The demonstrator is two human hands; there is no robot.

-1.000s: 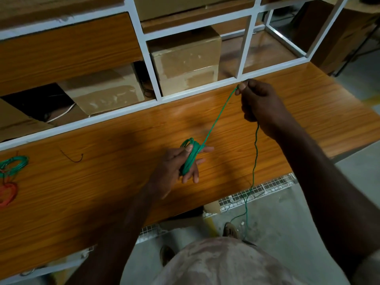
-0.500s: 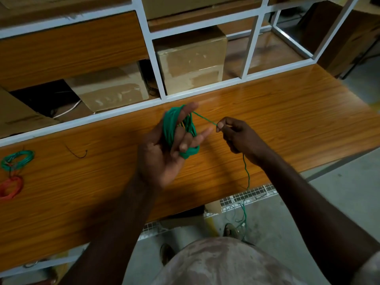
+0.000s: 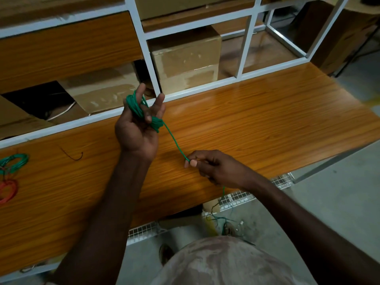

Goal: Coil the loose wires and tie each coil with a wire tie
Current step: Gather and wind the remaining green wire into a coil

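Note:
My left hand [image 3: 138,128] is raised palm up above the wooden table [image 3: 257,120], with a coil of green wire [image 3: 141,112] wound round its fingers. A taut strand of that wire [image 3: 174,141] runs down and right to my right hand [image 3: 213,167], which pinches it between thumb and fingertips near the table's front edge. The rest of the wire drops from my right hand to a loose tangle on the floor [image 3: 224,220]. A thin dark wire tie [image 3: 72,155] lies on the table to the left.
A tied green coil [image 3: 14,164] and a red coil [image 3: 7,191] lie at the table's left edge. A white metal shelf frame [image 3: 152,64] with cardboard boxes [image 3: 185,58] stands behind the table. A wire mesh tray [image 3: 238,197] hangs under the front edge.
My right hand swept from the far side of the table round toward me, laying wire onto the coil. My left hand turned palm up and lifted toward the shelf frame.

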